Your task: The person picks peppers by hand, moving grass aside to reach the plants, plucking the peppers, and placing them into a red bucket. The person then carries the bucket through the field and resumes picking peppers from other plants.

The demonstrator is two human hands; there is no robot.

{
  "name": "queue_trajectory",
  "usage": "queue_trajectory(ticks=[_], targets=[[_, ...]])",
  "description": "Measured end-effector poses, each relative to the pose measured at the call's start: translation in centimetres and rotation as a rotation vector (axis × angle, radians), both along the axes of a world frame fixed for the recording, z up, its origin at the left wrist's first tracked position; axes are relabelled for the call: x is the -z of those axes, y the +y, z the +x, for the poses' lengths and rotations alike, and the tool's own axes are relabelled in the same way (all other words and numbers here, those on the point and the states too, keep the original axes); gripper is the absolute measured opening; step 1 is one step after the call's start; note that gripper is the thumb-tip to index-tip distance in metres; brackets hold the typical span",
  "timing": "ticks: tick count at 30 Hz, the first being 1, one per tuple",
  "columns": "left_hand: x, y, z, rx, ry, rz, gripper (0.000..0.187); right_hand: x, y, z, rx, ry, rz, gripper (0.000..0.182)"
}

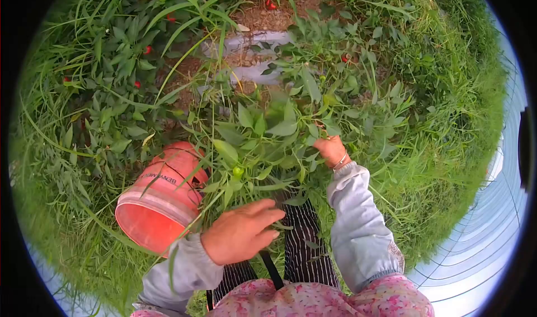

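My left hand (240, 233) is held low in front of my body, fingers stretched out and apart, with nothing in it. It is just below the leaves of a pepper plant (282, 128). A small green pepper (238, 172) hangs among those leaves, above my left hand. My right hand (331, 150) reaches into the right side of the plant. Leaves cover its fingertips, so what it touches or holds there cannot be made out. A red-orange bucket (159, 197) is tipped over in the grass left of my left hand, its mouth facing down toward me.
Red peppers (147, 50) show on the plants at the left, and another red pepper (345, 57) at the upper right. Strips of pale plastic sheet (254, 74) and dry straw (274, 19) lie between the plants. Tall grass (447, 155) grows all around.
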State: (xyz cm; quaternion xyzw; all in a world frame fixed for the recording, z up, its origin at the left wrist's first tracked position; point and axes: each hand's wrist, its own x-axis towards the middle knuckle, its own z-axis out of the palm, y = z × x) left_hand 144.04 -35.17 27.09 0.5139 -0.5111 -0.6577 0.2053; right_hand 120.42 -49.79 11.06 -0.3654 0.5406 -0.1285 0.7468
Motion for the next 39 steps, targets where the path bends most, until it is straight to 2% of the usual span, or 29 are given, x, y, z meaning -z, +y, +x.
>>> queue_trajectory(ticks=[3, 4, 6, 8, 9, 10, 12, 13, 15, 16, 19, 23, 25, 26, 29, 31, 33, 34, 37, 38, 39], targets=[[-2.0, -0.4, 4.0, -0.167, 0.334, 0.090, 0.025, -0.8, -0.5, 0.3, 0.022, 0.001, 0.118, 0.041], [-2.4, -0.5, 5.2, -0.235, 0.430, 0.110, 0.023, -0.7, -0.3, 0.2, -0.012, -0.008, 0.067, 0.037], [-3.2, -1.4, 7.0, -0.584, 0.284, 0.252, 0.018, -0.8, -0.1, -0.1, -0.084, -0.027, -0.036, 0.030], [-1.0, -2.1, 8.3, -0.814, 0.104, 0.292, 0.019, -1.2, -0.2, 0.0, -0.558, 0.200, -0.504, 0.021], [1.0, -2.4, 8.7, -0.765, 0.031, 0.217, 0.019, -1.3, -0.5, 0.0, -0.792, 0.318, -0.743, 0.016], [3.0, -2.7, 8.9, -0.715, -0.041, 0.147, 0.018, -0.1, -0.2, -0.4, -0.678, 0.148, -0.704, 0.014], [6.3, -3.6, 8.4, -0.460, -0.157, -0.037, 0.022, 0.4, 0.1, -0.6, -0.603, 0.123, -0.582, 0.009], [7.2, -3.6, 7.9, -0.326, -0.210, -0.117, 0.025, 1.1, 0.5, -0.8, -0.481, 0.068, -0.407, 0.005], [7.7, -3.8, 6.4, -0.200, -0.138, -0.142, 0.030, 2.2, 1.1, -0.8, -0.173, -0.030, -0.080, 0.009], [7.8, -4.1, 5.6, -0.135, -0.097, -0.161, 0.033, 2.3, 0.8, -1.0, -0.145, -0.081, 0.007, 0.012], [7.1, -4.1, 4.1, 0.013, -0.278, -0.225, 0.037, 1.1, 0.5, -0.7, -0.119, -0.198, 0.078, 0.011], [7.6, -4.0, 2.9, 0.122, -0.451, -0.300, 0.033, -0.2, -0.6, 0.0, -0.744, 0.175, -0.620, 0.021], [6.7, -3.8, 2.8, 0.089, -0.412, -0.400, 0.028, 0.6, -0.6, -0.2, -0.758, 0.162, -0.708, 0.024], [5.9, -3.5, 2.8, 0.074, -0.392, -0.446, 0.027, 1.0, -0.6, -0.3, -0.740, 0.092, -0.657, 0.025], [3.0, -2.5, 2.3, 0.200, -0.511, -0.240, 0.024, 1.6, -0.8, 0.3, -0.684, -0.121, -0.504, 0.030], [2.0, -1.2, 1.3, 0.082, -0.555, -0.157, 0.026, 1.6, -0.5, 0.8, -0.380, -0.265, -0.090, 0.032], [1.0, -0.6, 1.3, 0.031, -0.536, -0.083, 0.026, 2.0, 0.1, 1.5, 0.207, -0.385, 0.622, 0.029], [0.8, -0.3, 1.4, 0.038, -0.532, -0.055, 0.027, 2.8, 0.6, 1.5, -0.161, -0.496, 0.216, 0.023], [0.2, 0.6, 2.1, 0.063, -0.511, 0.031, 0.028, 3.1, 1.6, 2.2, -0.394, -0.315, -0.126, 0.018], [0.1, 0.8, 2.4, 0.079, -0.498, 0.057, 0.028, 3.2, 1.1, 2.2, -0.771, -0.181, -0.813, 0.019], [-0.2, 0.9, 2.8, 0.095, -0.484, 0.082, 0.027, 3.1, 0.9, 1.9, -0.726, -0.145, -0.736, 0.021]])
